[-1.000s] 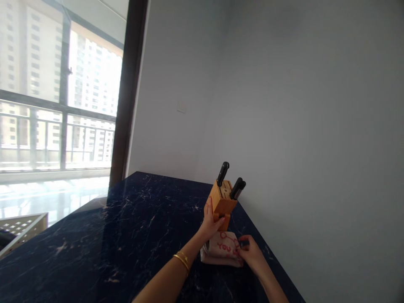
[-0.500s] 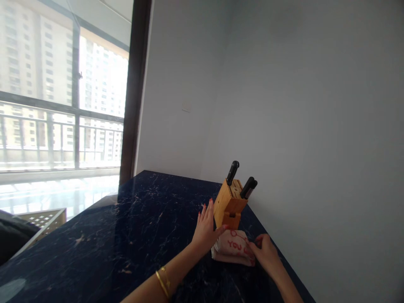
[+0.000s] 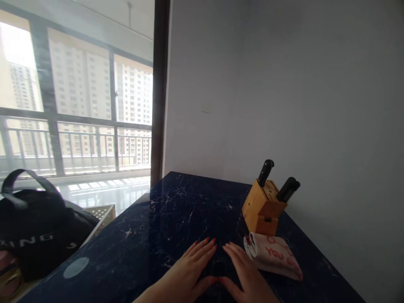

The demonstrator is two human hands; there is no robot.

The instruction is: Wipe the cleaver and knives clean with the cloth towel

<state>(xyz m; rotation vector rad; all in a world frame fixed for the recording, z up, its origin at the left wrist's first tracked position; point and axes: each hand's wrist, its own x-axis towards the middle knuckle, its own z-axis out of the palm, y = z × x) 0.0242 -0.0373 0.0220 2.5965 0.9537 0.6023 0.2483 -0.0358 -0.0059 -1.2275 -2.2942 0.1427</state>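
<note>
My left hand lies flat on the dark marbled table, fingers stretched out and holding nothing. Beside it, my right hand rests palm down with extended fingers, the two thumbs nearly touching. Just right of my right hand is a folded pinkish-white towel with red lettering. Behind the towel stands a wooden knife block, with black-handled knives in its slots; one knife handle sticks up at the left and others lean out at the right.
A black bag with white letters stands left of the table, by a perforated light-framed piece. A pale round patch marks the table's left part. Grey wall runs along the right; windows are at the left.
Both hands have left the towel and knife block and now lie side by side on the table. My view has turned left, bringing the black bag further into sight.
</note>
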